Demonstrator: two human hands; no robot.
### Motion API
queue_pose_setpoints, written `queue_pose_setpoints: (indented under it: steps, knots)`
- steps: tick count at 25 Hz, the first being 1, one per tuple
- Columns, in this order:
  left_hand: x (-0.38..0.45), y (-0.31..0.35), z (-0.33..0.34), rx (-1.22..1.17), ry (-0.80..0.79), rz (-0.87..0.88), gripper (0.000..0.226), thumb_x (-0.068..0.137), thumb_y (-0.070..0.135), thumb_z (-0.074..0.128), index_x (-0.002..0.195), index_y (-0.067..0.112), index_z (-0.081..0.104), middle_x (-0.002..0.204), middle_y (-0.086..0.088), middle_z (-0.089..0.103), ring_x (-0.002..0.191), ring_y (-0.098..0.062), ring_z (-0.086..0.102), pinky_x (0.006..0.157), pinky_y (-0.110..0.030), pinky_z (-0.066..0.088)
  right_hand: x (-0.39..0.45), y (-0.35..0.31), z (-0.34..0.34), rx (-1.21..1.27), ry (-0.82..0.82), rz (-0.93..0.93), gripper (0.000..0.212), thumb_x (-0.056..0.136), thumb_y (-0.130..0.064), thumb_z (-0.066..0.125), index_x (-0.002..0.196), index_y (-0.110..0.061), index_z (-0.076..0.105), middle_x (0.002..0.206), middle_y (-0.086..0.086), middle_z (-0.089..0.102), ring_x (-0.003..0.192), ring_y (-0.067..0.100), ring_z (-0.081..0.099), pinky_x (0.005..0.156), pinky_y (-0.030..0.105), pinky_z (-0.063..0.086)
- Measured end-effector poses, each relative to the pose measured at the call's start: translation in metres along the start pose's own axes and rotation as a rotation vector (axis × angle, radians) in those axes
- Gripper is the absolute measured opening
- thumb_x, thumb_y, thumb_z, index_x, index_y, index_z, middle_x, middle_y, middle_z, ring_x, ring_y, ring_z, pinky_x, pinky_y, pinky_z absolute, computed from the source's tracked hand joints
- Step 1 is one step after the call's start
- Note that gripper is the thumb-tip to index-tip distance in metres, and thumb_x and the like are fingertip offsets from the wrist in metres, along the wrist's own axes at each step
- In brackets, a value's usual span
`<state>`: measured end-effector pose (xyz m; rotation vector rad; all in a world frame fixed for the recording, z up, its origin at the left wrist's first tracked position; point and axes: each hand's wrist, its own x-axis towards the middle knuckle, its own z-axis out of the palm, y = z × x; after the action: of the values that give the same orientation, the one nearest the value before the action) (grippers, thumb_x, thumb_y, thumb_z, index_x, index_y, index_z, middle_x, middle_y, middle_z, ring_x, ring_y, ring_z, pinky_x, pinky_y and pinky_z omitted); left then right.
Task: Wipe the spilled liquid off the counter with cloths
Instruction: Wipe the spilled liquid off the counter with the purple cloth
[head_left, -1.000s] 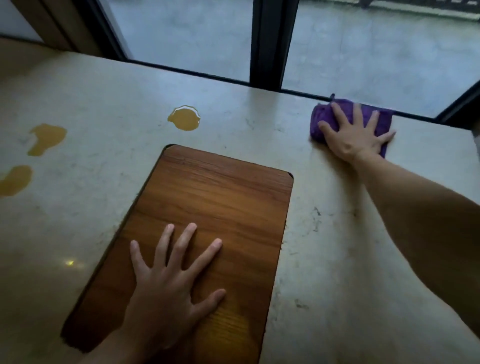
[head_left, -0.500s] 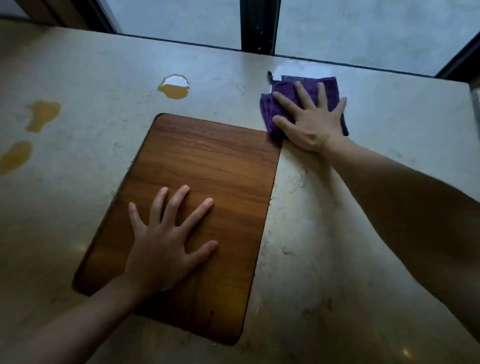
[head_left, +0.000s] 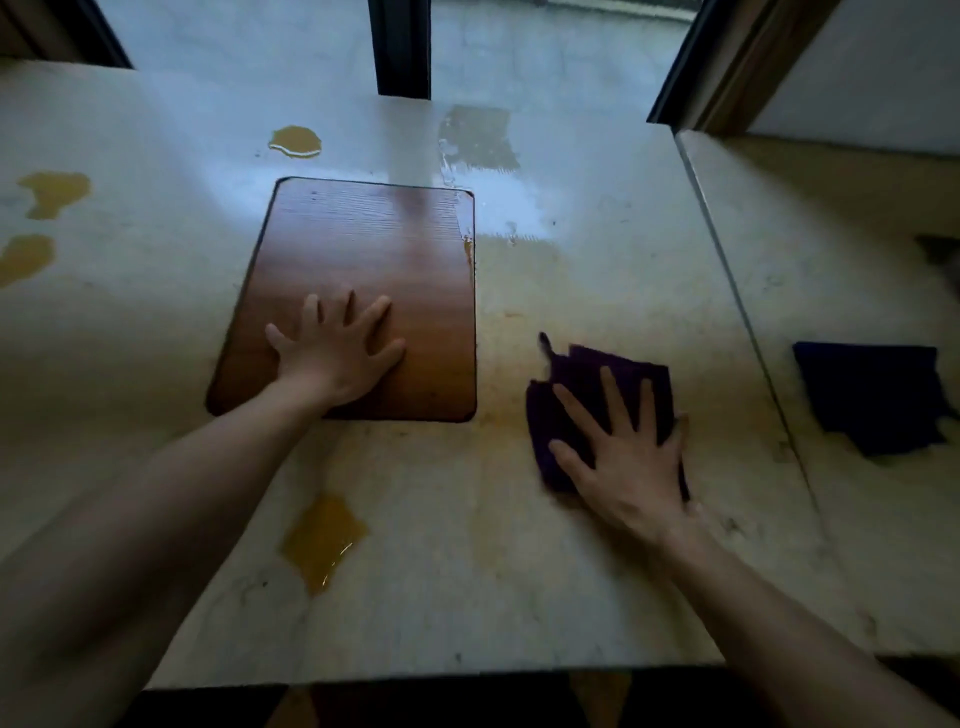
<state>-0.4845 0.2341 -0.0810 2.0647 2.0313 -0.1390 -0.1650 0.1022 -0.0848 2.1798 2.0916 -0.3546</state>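
Observation:
My right hand (head_left: 626, 462) presses flat, fingers spread, on a folded purple cloth (head_left: 587, 384) on the pale stone counter (head_left: 441, 597), to the right of a wooden board (head_left: 374, 249). My left hand (head_left: 335, 353) rests flat on the board's near half. Amber puddles lie on the counter: one near the front (head_left: 322, 538), one behind the board (head_left: 295, 140), two at the far left (head_left: 54, 192) (head_left: 23, 257). A wet smear (head_left: 519, 270) runs along the board's right side.
A second dark cloth (head_left: 872, 395) lies on the adjoining counter section at the right, past a seam (head_left: 737, 291). Window glass and a dark frame post (head_left: 402, 47) border the far edge. The counter's front edge (head_left: 431, 675) is close below my arms.
My right hand has dragged the purple cloth from the far edge by the window down the board's right side toward me, leaving a wet streak. My left hand stays on the board.

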Motion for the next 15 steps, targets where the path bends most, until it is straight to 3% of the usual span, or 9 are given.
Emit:
queue_pose_setpoints:
  steps: [3, 5, 7, 11, 15]
  knots:
    - [-0.030, -0.031, -0.010, -0.030, -0.069, 0.103, 0.065, 0.092, 0.069, 0.035, 0.151, 0.049, 0.016, 0.165, 0.007, 0.005, 0.151, -0.027, 0.002, 0.113, -0.070, 0.014, -0.098, -0.020, 0.027, 0.015, 0.019, 0.105, 0.066, 0.079, -0.080, 0.003, 0.139, -0.065, -0.020, 0.161, -0.006, -0.023, 0.145, 0.034, -0.025, 0.109, 0.072, -0.006]
    - [-0.035, -0.050, -0.012, -0.008, -0.069, 0.167, 0.063, 0.093, 0.067, 0.037, 0.150, 0.049, 0.018, 0.165, 0.007, 0.008, 0.150, -0.025, 0.006, 0.114, -0.066, 0.017, -0.143, -0.054, 0.041, 0.017, 0.067, 0.126, 0.069, 0.082, -0.078, 0.019, 0.147, -0.060, 0.001, 0.165, 0.000, 0.002, 0.148, 0.042, -0.003, 0.104, 0.079, 0.007]
    - [-0.032, -0.061, -0.014, 0.007, -0.068, 0.187, 0.063, 0.092, 0.067, 0.038, 0.150, 0.049, 0.020, 0.164, 0.006, 0.010, 0.150, -0.024, 0.008, 0.114, -0.064, 0.018, -0.164, -0.097, 0.047, 0.042, 0.007, 0.099, 0.076, 0.077, -0.076, 0.038, 0.148, -0.052, 0.026, 0.161, 0.003, 0.027, 0.144, 0.047, 0.019, 0.098, 0.080, 0.018]
    - [-0.022, -0.071, -0.010, 0.019, -0.020, 0.223, 0.067, 0.086, 0.075, 0.037, 0.148, 0.051, 0.025, 0.163, 0.004, 0.013, 0.149, -0.022, 0.009, 0.115, -0.060, 0.015, -0.151, -0.158, 0.053, 0.033, 0.036, 0.032, 0.086, 0.063, -0.079, 0.050, 0.144, -0.051, 0.038, 0.156, 0.003, 0.038, 0.139, 0.047, 0.029, 0.096, 0.082, 0.019]
    - [-0.006, -0.092, -0.012, 0.045, 0.024, 0.230, 0.083, 0.071, 0.085, 0.016, 0.147, 0.054, 0.023, 0.162, 0.004, 0.012, 0.149, -0.023, 0.007, 0.114, -0.059, 0.015, -0.089, -0.158, 0.047, 0.045, 0.123, 0.037, 0.076, 0.075, -0.077, 0.044, 0.146, -0.051, 0.034, 0.158, 0.002, 0.033, 0.141, 0.047, 0.027, 0.096, 0.083, 0.019]
